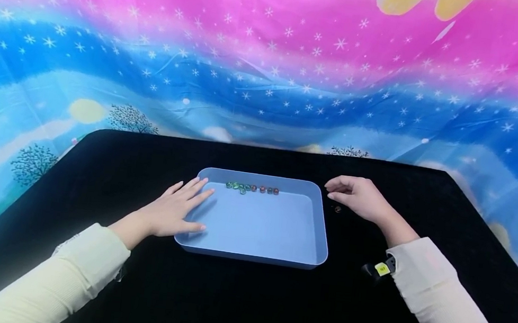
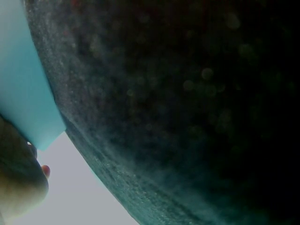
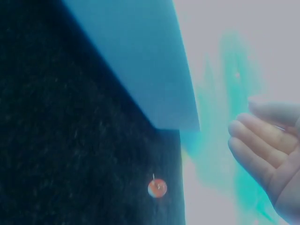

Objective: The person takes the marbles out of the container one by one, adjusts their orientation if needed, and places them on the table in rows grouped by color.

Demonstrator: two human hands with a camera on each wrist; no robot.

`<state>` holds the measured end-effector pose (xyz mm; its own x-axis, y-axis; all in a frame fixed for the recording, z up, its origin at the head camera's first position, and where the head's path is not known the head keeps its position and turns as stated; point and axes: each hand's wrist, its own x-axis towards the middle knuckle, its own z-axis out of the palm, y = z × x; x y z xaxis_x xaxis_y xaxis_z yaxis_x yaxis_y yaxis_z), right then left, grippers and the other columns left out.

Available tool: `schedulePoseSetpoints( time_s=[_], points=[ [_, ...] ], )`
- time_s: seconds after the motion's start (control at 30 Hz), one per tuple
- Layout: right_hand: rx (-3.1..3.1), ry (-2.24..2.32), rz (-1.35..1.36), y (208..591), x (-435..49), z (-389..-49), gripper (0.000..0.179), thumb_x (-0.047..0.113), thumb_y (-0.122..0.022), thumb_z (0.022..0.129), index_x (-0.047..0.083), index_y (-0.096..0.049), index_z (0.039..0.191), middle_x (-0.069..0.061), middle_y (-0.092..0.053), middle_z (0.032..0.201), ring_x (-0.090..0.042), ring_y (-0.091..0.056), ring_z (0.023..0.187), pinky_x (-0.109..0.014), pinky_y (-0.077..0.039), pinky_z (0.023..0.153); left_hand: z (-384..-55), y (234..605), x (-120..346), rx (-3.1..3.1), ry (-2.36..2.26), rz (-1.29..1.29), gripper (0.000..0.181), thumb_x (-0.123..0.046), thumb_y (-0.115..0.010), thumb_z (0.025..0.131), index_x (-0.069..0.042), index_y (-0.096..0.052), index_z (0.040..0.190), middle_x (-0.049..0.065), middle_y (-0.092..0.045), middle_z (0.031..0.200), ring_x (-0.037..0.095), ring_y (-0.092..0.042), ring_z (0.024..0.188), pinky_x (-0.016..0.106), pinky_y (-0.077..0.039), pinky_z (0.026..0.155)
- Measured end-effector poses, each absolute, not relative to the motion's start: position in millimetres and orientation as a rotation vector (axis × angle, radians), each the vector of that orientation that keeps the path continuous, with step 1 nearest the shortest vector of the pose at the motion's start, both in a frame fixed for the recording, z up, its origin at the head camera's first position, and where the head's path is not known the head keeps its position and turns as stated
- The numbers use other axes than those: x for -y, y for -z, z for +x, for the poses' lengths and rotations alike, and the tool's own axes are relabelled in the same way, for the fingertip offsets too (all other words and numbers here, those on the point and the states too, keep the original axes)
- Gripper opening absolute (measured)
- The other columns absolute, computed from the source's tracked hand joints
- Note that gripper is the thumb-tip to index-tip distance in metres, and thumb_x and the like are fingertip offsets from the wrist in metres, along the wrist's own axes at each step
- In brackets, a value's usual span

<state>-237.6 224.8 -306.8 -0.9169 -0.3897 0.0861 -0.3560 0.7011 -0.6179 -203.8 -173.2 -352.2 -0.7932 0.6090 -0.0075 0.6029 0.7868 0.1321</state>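
A light blue-grey rectangular tray (image 1: 256, 225) lies on the black table. Along its far wall, in a row, sit several green marbles (image 1: 236, 186) and reddish marbles (image 1: 263, 189). My left hand (image 1: 174, 210) spreads its fingers over the tray's left rim, holding nothing. To the right of the tray, my right hand (image 1: 356, 195) hovers with loosely bent fingers and an empty palm. Below it a single reddish marble (image 1: 338, 209) rests on the cloth; the right wrist view shows this marble (image 3: 157, 188) near the tray's corner, apart from the fingers (image 3: 260, 145).
Black cloth (image 1: 243, 303) covers the table. Behind it hangs a pink and blue backdrop (image 1: 268, 77) with snowflakes and trees. A dark wrist device with a yellow label (image 1: 382, 269) sits at the right cuff.
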Motion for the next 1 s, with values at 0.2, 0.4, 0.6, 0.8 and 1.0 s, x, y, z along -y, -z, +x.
schedulePoseSetpoints(
  time_s=[0.2, 0.4, 0.6, 0.8, 1.0],
  points=[
    [-2.821, 1.038, -0.6, 303.6, -215.0, -237.3, 0.024, 0.014, -0.057, 0.083, 0.002, -0.059, 0.104, -0.01, -0.062, 0.095, -0.019, -0.058, 0.083, -0.033, -0.047, 0.068, -204.6, 352.5, 172.1, -2.917, -0.184, 1.001, 0.077, -0.054, -0.046, 0.081, -0.013, -0.018, 0.139, 0.012, -0.007, 0.143, 0.027, -0.003, 0.129, 0.049, -0.007, 0.1],
    [-2.827, 1.026, -0.605, 298.6, -207.3, -240.2, 0.022, 0.011, -0.058, 0.083, 0.003, -0.06, 0.103, -0.01, -0.062, 0.094, -0.018, -0.058, 0.083, -0.034, -0.047, 0.07, -205.3, 351.4, 171.0, -2.92, -0.2, 1.007, 0.077, -0.053, -0.048, 0.08, -0.012, -0.018, 0.139, 0.012, -0.007, 0.143, 0.027, -0.003, 0.129, 0.048, -0.007, 0.1],
    [-2.806, 1.025, -0.617, 294.2, -199.0, -244.1, 0.022, 0.015, -0.058, 0.083, 0.007, -0.06, 0.103, -0.007, -0.062, 0.095, -0.017, -0.057, 0.084, -0.033, -0.047, 0.067, -206.2, 352.1, 172.4, -2.92, -0.179, 0.99, 0.078, -0.056, -0.045, 0.08, -0.014, -0.017, 0.139, 0.011, -0.006, 0.143, 0.026, -0.001, 0.129, 0.047, -0.006, 0.1],
    [-2.778, 1.025, -0.604, 292.4, -191.8, -245.7, 0.022, 0.018, -0.059, 0.082, 0.009, -0.06, 0.103, -0.005, -0.061, 0.095, -0.018, -0.057, 0.083, -0.036, -0.047, 0.057, -205.4, 351.8, 173.3, -2.924, -0.185, 0.983, 0.078, -0.057, -0.044, 0.08, -0.014, -0.018, 0.139, 0.011, -0.007, 0.143, 0.026, -0.002, 0.13, 0.048, -0.007, 0.1],
    [-2.783, 1.019, -0.639, 293.6, -187.6, -247.0, 0.023, 0.016, -0.059, 0.082, 0.008, -0.06, 0.103, -0.008, -0.061, 0.096, -0.017, -0.057, 0.085, -0.033, -0.046, 0.07, -204.8, 352.1, 172.9, -2.912, -0.194, 0.986, 0.077, -0.055, -0.046, 0.08, -0.013, -0.018, 0.139, 0.012, -0.007, 0.143, 0.026, -0.001, 0.129, 0.048, -0.006, 0.1]
  ],
)
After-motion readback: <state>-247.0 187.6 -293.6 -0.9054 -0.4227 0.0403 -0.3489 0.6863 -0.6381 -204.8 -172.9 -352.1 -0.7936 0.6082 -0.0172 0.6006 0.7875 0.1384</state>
